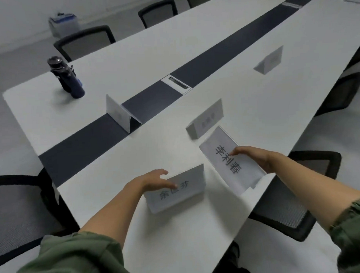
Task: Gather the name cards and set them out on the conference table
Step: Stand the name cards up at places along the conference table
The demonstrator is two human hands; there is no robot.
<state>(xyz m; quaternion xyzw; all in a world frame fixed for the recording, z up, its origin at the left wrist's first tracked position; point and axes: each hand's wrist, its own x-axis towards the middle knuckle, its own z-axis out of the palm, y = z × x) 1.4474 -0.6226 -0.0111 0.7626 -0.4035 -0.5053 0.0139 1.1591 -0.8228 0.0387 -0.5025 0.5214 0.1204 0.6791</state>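
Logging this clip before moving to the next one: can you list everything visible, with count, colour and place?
Long white conference table: 1, white with dark centre strip, fills the view.
White folded paper name cards: 5; near edge, in right hand, behind that, on centre strip, far right.
Dark blue water bottle: 1, far left of table.
Black mesh office chairs: several, both sides.
Silver cable hatch: 1, centre strip.
Left hand: touching near card.
Right hand: holding card.

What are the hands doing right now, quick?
Left hand: open, fingers resting on the front name card standing on the table.
Right hand: closed on the other name card, holding it tilted.
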